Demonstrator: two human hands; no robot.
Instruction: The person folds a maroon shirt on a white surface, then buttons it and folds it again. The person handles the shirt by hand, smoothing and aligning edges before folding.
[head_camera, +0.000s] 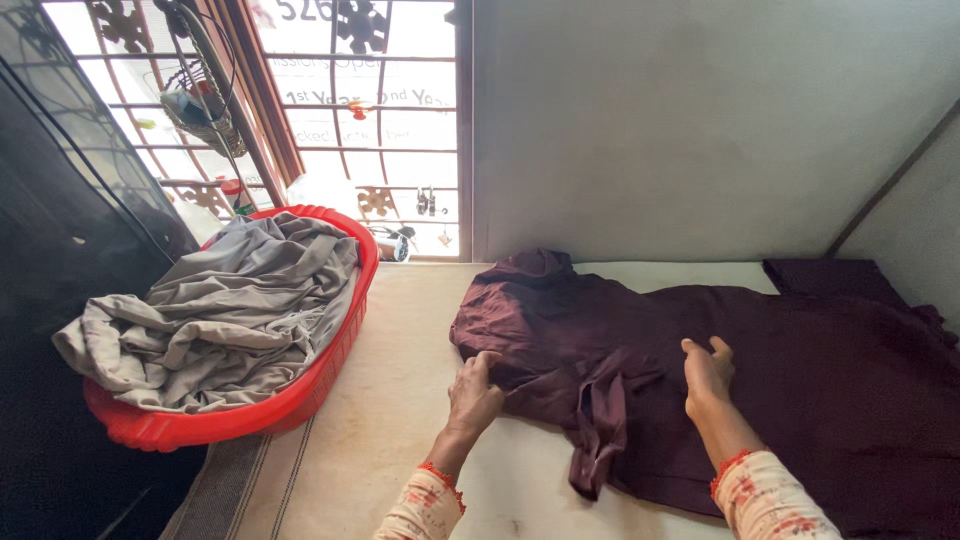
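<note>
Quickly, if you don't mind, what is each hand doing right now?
Left hand: fingers curled, gripping the edge of the maroon garment.
Right hand: open, resting flat on the same garment.

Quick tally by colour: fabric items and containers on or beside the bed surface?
Maroon garment, under left hand and right hand: 1
Grey cloth pile: 1; separate pieces cannot be told apart
Red basket: 1
Total: 3
</note>
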